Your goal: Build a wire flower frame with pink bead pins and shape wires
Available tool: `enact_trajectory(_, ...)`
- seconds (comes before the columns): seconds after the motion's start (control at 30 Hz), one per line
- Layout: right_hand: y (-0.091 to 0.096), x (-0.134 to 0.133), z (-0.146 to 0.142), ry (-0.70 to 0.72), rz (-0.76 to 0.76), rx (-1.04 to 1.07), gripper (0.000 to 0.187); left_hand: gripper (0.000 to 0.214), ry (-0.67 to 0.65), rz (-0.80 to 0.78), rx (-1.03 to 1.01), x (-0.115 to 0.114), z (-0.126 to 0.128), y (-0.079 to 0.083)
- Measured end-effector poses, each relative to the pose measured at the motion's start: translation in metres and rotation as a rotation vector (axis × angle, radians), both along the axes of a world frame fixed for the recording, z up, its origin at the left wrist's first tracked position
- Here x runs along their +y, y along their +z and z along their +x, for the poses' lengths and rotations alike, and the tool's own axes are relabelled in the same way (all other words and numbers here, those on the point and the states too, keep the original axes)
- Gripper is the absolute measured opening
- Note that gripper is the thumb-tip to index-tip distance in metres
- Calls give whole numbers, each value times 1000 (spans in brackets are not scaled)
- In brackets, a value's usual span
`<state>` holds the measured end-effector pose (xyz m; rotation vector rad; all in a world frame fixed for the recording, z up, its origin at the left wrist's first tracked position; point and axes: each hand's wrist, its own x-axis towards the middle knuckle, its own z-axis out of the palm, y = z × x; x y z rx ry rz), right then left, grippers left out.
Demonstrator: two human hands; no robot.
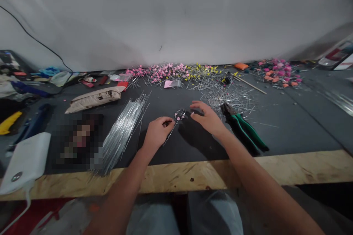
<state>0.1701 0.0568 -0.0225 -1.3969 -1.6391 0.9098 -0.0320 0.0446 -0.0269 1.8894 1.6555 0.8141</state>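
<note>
Between the thumb and fingers of my left hand (158, 131) is a wire stem with small pale pink beads or flowers (179, 114) on its looped top. Its lower end slants down toward the table's front edge. Just right of that looped top, my right hand (205, 117) hovers with fingers apart and nothing visible in them. Green-handled pliers (245, 128) lie to the right of my right hand. Left of my left hand rests a thick bundle of straight silvery wires (124, 128).
Along the wall lie pink-tipped wires (168, 71), yellow-tipped wires (202, 71) and a magenta and orange cluster (280, 71). Loose wires (228, 97) spread behind the pliers. A beige pouch (95, 98) and a white power bank (26, 161) are at left. The wooden edge (190, 176) runs in front.
</note>
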Motion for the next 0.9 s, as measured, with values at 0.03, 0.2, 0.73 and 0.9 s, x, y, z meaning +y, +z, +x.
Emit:
enact_trajectory(0.03,-3,6,-1,-52,61,-121,31,19,-9,2,15,1,0,0)
enact_trajectory(0.2,-13,30,-16,-154,19,-404,30,19,-29,25,87,4,-7,-2)
enact_trajectory(0.73,-16,41,-44,-153,-15,-633,26,20,-135,-12,163,3,-18,7)
enact_trajectory(0.9,-15,32,-50,-125,14,-648,27,22,-220,-101,175,3,-27,14)
